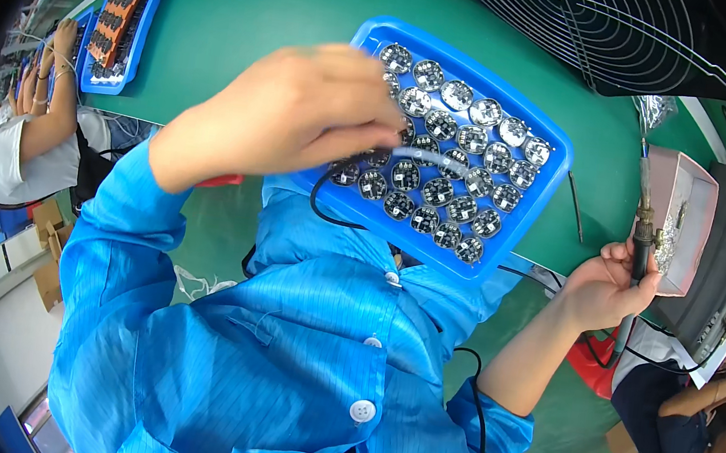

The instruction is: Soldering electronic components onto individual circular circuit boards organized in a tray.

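Note:
A blue tray [537, 209] holding several round circuit boards [439, 190] lies on the green table in front of me. My left hand [300, 112] hovers over the tray's left side, fingers pinched on a thin clear tube [429, 156] that reaches across the boards. My right hand [607, 286] is off the tray's right edge, gripping a dark pen-shaped tool [642, 236] upright; its cable hangs below the hand.
A black wire fan guard [600, 30] lies at the back right. A pale box [682, 218] stands right of the tool. A second blue tray [128, 12] with brown parts sits far left. Other people work at both sides.

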`<control>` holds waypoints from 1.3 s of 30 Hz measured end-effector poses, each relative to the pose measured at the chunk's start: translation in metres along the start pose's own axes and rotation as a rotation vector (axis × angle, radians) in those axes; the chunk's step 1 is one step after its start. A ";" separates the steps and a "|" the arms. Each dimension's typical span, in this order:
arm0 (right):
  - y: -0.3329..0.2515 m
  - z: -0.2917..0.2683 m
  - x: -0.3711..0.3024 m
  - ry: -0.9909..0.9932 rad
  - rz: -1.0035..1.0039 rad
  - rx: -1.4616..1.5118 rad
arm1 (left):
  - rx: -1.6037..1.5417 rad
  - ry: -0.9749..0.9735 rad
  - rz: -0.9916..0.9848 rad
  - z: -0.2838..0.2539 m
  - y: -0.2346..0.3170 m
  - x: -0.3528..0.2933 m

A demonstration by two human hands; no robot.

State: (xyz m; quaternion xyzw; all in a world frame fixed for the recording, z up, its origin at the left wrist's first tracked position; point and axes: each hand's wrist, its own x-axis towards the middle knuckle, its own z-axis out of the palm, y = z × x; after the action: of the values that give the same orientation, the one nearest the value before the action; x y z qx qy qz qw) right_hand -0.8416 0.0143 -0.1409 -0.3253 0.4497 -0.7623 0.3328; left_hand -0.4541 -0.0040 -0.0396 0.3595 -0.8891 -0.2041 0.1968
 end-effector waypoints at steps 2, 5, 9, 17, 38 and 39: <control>0.000 0.002 0.000 0.021 0.006 -0.002 | 0.082 0.055 0.101 0.009 -0.010 0.026; -0.001 0.004 -0.001 0.032 -0.009 -0.045 | 0.130 0.075 0.246 0.026 -0.018 0.060; -0.002 0.006 -0.002 0.059 0.005 -0.046 | 0.124 0.031 0.290 0.037 -0.019 0.082; -0.002 0.008 -0.002 0.023 -0.021 -0.067 | 0.155 -0.008 0.302 0.036 -0.022 0.087; -0.001 0.005 -0.001 0.044 -0.014 -0.081 | 0.243 0.023 0.196 0.040 -0.025 0.081; -0.001 0.005 -0.001 0.029 -0.019 -0.068 | 0.234 0.040 0.171 0.040 -0.024 0.081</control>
State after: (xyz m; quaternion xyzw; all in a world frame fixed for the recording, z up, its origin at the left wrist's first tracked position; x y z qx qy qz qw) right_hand -0.8368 0.0128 -0.1385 -0.3296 0.4769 -0.7544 0.3078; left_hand -0.5142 -0.0691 -0.0683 0.3070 -0.9301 -0.0745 0.1877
